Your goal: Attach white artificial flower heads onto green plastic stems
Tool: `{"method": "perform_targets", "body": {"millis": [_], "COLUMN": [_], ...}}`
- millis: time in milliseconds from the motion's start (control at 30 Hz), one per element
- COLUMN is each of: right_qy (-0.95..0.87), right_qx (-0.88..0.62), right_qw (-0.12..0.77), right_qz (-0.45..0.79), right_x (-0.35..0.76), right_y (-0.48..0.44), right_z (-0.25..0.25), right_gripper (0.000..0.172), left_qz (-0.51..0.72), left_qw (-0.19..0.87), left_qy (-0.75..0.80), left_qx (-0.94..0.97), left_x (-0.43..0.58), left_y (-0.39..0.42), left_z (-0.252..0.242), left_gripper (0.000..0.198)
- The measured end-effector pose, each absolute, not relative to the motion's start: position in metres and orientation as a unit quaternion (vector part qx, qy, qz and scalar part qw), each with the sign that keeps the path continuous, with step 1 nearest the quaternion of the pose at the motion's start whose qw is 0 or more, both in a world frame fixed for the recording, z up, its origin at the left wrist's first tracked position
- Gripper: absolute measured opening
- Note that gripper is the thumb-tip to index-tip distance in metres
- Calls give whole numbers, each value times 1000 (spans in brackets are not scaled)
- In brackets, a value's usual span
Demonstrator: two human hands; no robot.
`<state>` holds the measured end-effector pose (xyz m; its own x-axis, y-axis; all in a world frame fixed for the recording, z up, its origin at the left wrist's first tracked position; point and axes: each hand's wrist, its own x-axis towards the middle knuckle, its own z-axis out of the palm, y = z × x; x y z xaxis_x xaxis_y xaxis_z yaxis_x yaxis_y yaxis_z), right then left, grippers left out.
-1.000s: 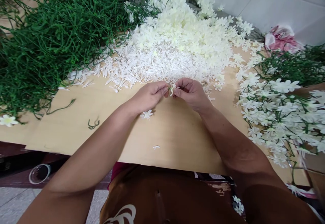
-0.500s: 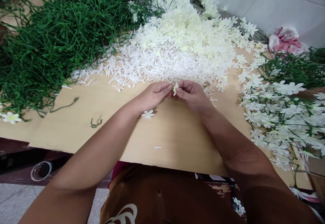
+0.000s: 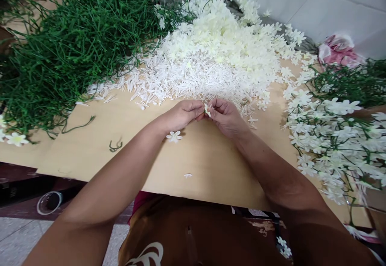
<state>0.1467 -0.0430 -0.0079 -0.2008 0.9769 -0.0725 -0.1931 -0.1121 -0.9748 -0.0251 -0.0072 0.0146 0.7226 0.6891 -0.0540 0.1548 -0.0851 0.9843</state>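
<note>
Between my fingertips is a small artificial flower (image 3: 207, 110) with pale cream petals and a bit of green at its base. My left hand (image 3: 185, 114) pinches it from the left, near the green part. From the other side, the thumb and fingers of my right hand (image 3: 226, 116) are closed on its petals. Under my left wrist lies a loose white flower with spread petals (image 3: 174, 136). Just beyond my hands is a heap of thin white plastic stamens (image 3: 208, 75), and behind that a pile of cream-white flower heads (image 3: 226, 33).
Green plastic stems (image 3: 81, 53) are heaped at the left. Finished-looking white flowers on green stems (image 3: 337, 137) lie at the right. A short green stem piece (image 3: 115, 145) and a white scrap (image 3: 188, 175) rest on the cardboard (image 3: 211, 169). A pink-and-white bag (image 3: 340, 51) sits by the wall.
The flower between my fingers has turned and my fingertips have shifted slightly around it. My right hand sits a little lower and closer in. The view has moved slightly.
</note>
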Motion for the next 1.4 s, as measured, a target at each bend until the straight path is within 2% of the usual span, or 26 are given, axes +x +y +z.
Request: {"method": "perform_targets", "body": {"millis": [500,800,933,1133,1300,1400], "right_qy": [-486,-525,-526,-435,-379,-410], "right_qx": [-421,-416,-446,-393,-399,-413], "right_qw": [476,461,448,473,485,470], "right_qz": [600,582,569,657,680,663], "right_x": [146,144,147,152,154,154], "right_y": [-44,-45,-44,-40,-40,-41], "right_z": [-11,-4,-3,-1,2,4], "right_gripper": [43,44,43,39,37,43], "left_qz": [220,209,213,235,268,276], "left_qw": [577,583,580,557,531,512], "left_qy": [325,347,343,341,352,364], "left_qx": [716,704,708,720,723,727], "left_x": [-23,-19,-19,-19,-18,-18], "left_y": [-13,-19,-17,-13,-10,-10], "left_z": [17,17,16,18,16,15], "left_gripper": [33,17,20,32,27,24]}}
